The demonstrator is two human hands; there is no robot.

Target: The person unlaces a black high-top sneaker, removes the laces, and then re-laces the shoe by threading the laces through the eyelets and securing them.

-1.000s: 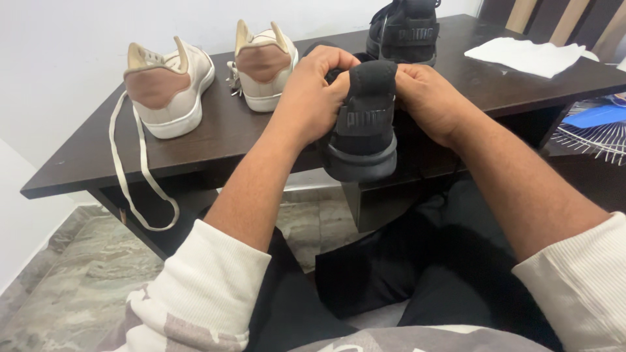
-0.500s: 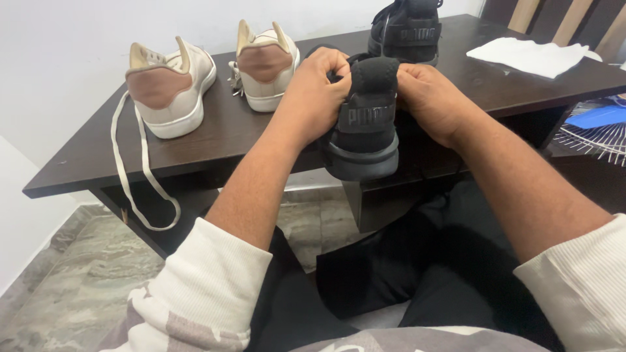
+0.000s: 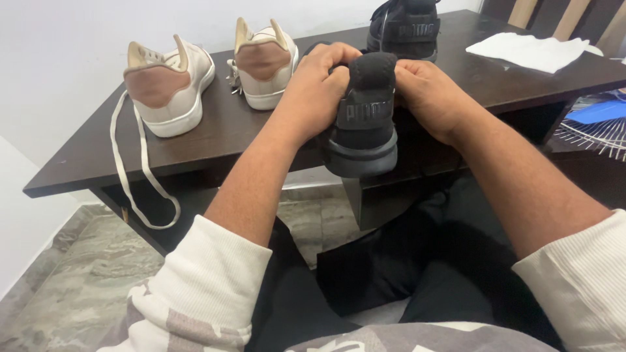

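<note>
Along the left end of the dark wooden desk [image 3: 195,146]: one cream sneaker with a tan heel patch [image 3: 171,88], heel toward me, standing upright. Its loose cream lace [image 3: 134,179] trails over the desk's front edge and hangs in a loop toward the marble-patterned floor [image 3: 72,287].

Just beside it, to the right: a second cream sneaker [image 3: 264,62] of the same kind, heel toward me, upright, apart from the first.

Centre, at the desk's front edge: a black sneaker [image 3: 364,124], heel facing me, sole down, held up between both my hands. My left hand [image 3: 319,85] wraps the shoe's left side at the collar, fingers curled over the top; that grip is clenched on the black sneaker. My right hand [image 3: 427,94] presses against the shoe's right side, fingers tucked behind the heel tab; that grip too is grasping the black sneaker. Whether the sole rests on the desk edge or hangs just off it, I cannot tell.

Behind the held shoe, at the desk's far edge: another black sneaker [image 3: 404,26], partly cut off by the frame.

Right end of the desk: a crumpled white cloth [image 3: 531,51], lying flat, well apart from the shoes.

Far right, below desk level: a blue object [image 3: 596,111] on a white wire grille [image 3: 593,133], only partly in view.

Foreground: my cream ribbed sleeves pushed up the forearms, black trousers beneath.
</note>
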